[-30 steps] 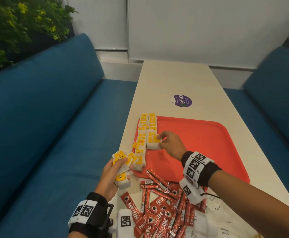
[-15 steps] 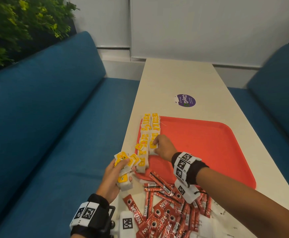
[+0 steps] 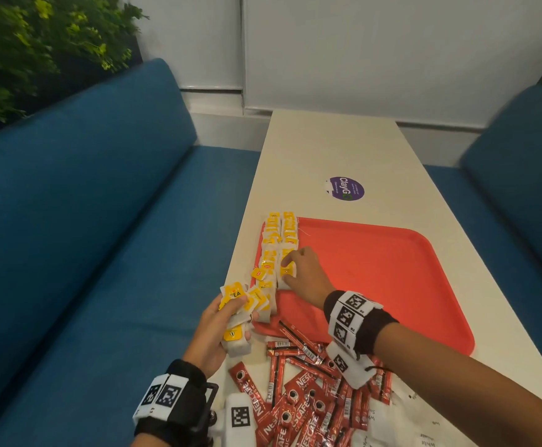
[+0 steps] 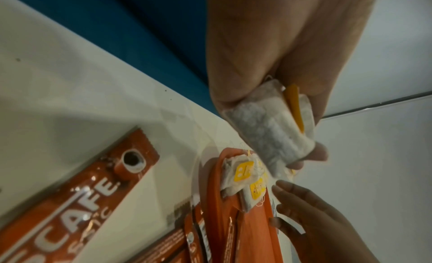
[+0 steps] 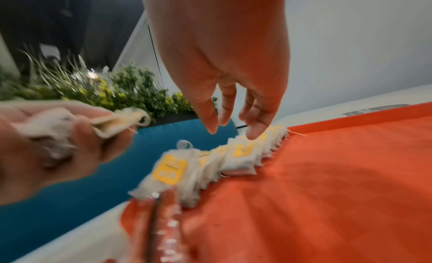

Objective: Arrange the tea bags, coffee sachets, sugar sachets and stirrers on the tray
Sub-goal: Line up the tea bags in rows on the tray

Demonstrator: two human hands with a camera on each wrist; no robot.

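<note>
Two rows of yellow-tagged tea bags (image 3: 277,246) lie along the left edge of the red tray (image 3: 376,285). My right hand (image 3: 290,266) hovers over the nearest bag of the right row (image 5: 243,152), fingers relaxed, one fingertip touching it and nothing held. My left hand (image 3: 234,314) grips a bunch of tea bags (image 4: 268,130) just off the tray's near left corner. A heap of red coffee sachets (image 3: 308,398) lies on the table in front of the tray. White sugar sachets (image 3: 418,424) lie at the near right. No stirrers are in view.
The cream table (image 3: 327,150) runs away from me between two blue benches (image 3: 86,237). A purple sticker (image 3: 345,188) lies beyond the tray. One coffee sachet (image 5: 163,220) leans on the tray's near rim. Plants (image 3: 21,43) stand at the far left.
My right hand carried a tea bag left onto the right row, laid it down and let go. The left hand keeps hold of its bunch.
</note>
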